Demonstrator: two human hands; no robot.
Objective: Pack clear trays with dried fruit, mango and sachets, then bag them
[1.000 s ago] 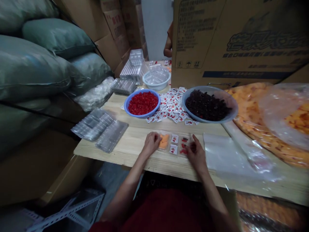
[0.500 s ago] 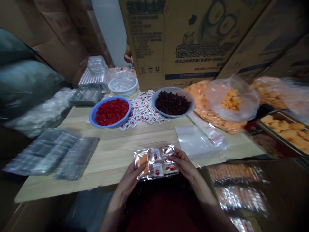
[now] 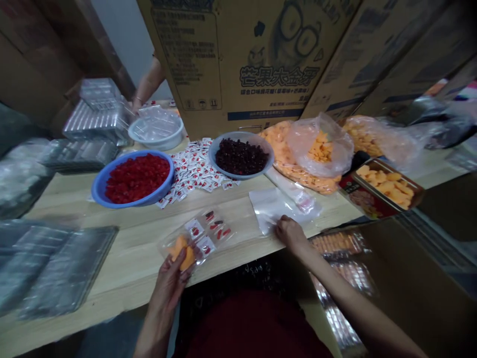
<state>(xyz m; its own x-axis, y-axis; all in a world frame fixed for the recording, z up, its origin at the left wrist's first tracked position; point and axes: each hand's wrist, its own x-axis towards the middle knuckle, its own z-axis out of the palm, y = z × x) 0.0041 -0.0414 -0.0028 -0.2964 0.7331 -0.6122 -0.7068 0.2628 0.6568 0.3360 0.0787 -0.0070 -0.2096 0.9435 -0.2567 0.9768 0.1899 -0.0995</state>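
Clear compartment tray (image 3: 201, 237), one, at the table's (image 3: 149, 223) near edge: orange chips, two sachets, red and dark pieces loaded; tray unbagged. Left hand (image 3: 171, 278): fingers pinching its chip end. Right hand (image 3: 292, 236): fingers curled narrow at clear plastic sheeting (image 3: 279, 203), grip unclear.

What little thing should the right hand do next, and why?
Maybe the right hand should lift the flat, see-through plastic sheeting slightly: its curled fingers are at the near edge, while the left hand holds the filled, clear plastic tray.
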